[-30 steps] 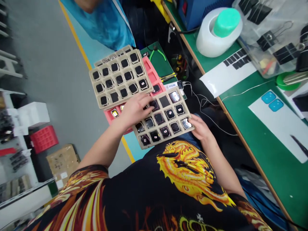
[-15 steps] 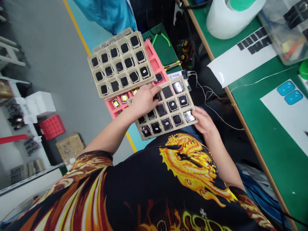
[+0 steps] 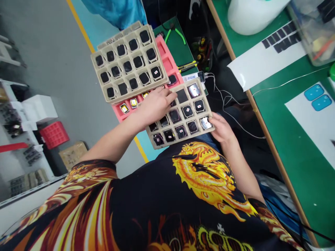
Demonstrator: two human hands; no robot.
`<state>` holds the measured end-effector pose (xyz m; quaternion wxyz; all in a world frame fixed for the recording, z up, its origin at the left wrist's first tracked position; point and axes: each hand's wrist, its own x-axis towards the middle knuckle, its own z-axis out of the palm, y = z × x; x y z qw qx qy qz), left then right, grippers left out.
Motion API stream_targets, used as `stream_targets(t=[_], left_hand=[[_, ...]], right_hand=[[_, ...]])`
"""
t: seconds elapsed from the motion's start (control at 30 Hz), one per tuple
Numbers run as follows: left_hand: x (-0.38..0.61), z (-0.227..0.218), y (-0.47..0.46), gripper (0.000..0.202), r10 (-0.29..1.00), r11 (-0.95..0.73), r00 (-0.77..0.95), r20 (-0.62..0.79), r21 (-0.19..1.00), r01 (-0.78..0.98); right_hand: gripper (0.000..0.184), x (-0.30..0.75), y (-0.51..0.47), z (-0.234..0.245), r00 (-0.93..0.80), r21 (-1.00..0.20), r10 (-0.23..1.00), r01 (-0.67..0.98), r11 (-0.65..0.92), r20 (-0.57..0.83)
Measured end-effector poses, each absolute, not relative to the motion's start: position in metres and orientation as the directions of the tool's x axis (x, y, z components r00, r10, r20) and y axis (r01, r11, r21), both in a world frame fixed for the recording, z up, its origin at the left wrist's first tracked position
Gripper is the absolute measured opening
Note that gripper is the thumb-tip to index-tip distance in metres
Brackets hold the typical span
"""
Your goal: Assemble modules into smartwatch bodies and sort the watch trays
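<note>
Beige tray (image 3: 194,99) of smartwatch bodies (image 3: 199,105) sits right in front of me, right fingers (image 3: 218,120) gripping its edge, prob to steady it; left fingers (image 3: 169,96) curl over the far row, can't tell if they're pinching one.

I take this for an electronics workshop: on my feed, beige compartment trays (image 3: 138,91) hold square watch-like units (image 3: 151,54), pliers (image 3: 180,36) lie at the far corner of a small green surface (image 3: 174,50) and a yellow cutter (image 3: 187,66) on its right edge. I see a wood-edged green bench (image 3: 295,139), storage shelves (image 3: 44,157) and a grey floor (image 3: 52,69) with a yellow line (image 3: 81,26).
</note>
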<state>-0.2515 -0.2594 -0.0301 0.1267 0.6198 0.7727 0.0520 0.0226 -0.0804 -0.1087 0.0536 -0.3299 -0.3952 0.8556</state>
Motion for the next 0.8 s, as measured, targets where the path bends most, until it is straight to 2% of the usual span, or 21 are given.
stream_targets(t=[0.33,0.5,0.63,0.8], left_hand=[[-0.258,-0.031,-0.251,0.039,0.974,0.203,-0.165,-0.155,0.277,0.939],[-0.261,-0.019,-0.257,0.032,0.981,0.194,-0.178,-0.078,0.42,0.886],[-0.287,0.005,-0.286,0.024,0.941,0.293,-0.338,0.018,0.458,0.84],[-0.342,0.009,-0.341,0.018,0.805,0.537,-0.587,0.083,0.317,0.782]], right_hand=[[0.044,0.031,-0.077,-0.117,-0.762,-0.695,0.347,0.18,-0.696,-0.546],[0.042,0.032,-0.073,-0.124,-0.76,-0.684,0.331,0.198,-0.702,-0.56],[0.043,0.032,-0.072,-0.124,-0.754,-0.684,0.328,0.215,-0.697,-0.57],[0.045,0.035,-0.072,-0.129,-0.75,-0.677,0.326,0.211,-0.705,-0.575]])
